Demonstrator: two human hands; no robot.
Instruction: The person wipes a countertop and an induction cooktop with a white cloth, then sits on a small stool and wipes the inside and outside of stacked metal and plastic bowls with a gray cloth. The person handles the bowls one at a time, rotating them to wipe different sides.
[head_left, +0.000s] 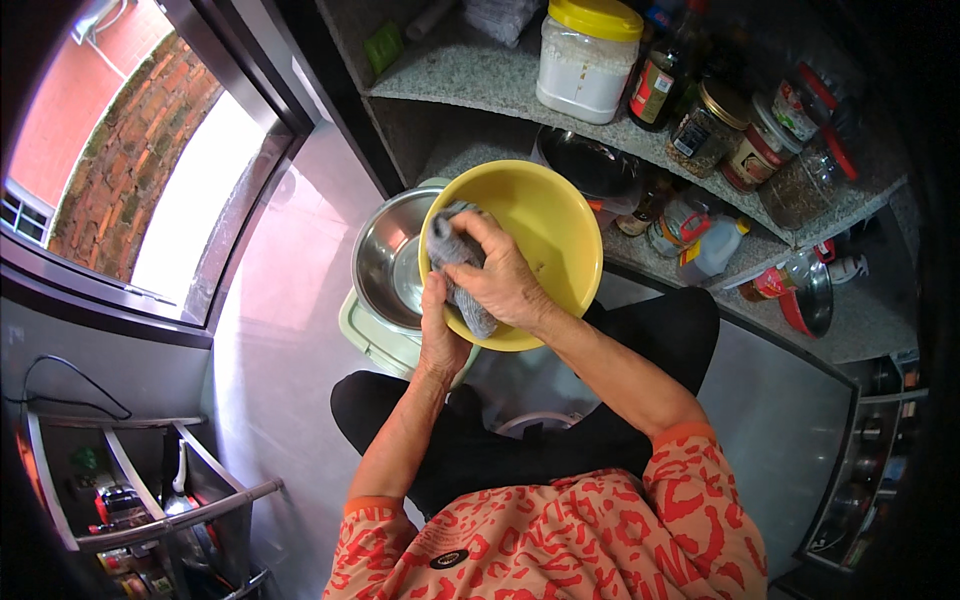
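In front of me a yellow basin (559, 225) is held tilted, its hollow side towards me. My left hand (442, 330) grips the basin's lower left rim, thumb over the edge. A bunched grey cloth (471, 307) lies against the inner left wall, and my right hand (491, 262) grasps it between thumb and fingers. Some small dark specks show on the basin's inner surface, right of my hand. Partly covered by the basin, a stainless steel bowl (382, 259) rests on a pale green plastic lid or box (367, 337).
Stone shelves (465, 82) at the upper right carry a yellow-lidded tub (589, 64), a sauce bottle (656, 82), several jars and a clear plastic jug (712, 251). A metal rack (157, 517) stands at the lower left. A window (150, 165) is at the upper left.
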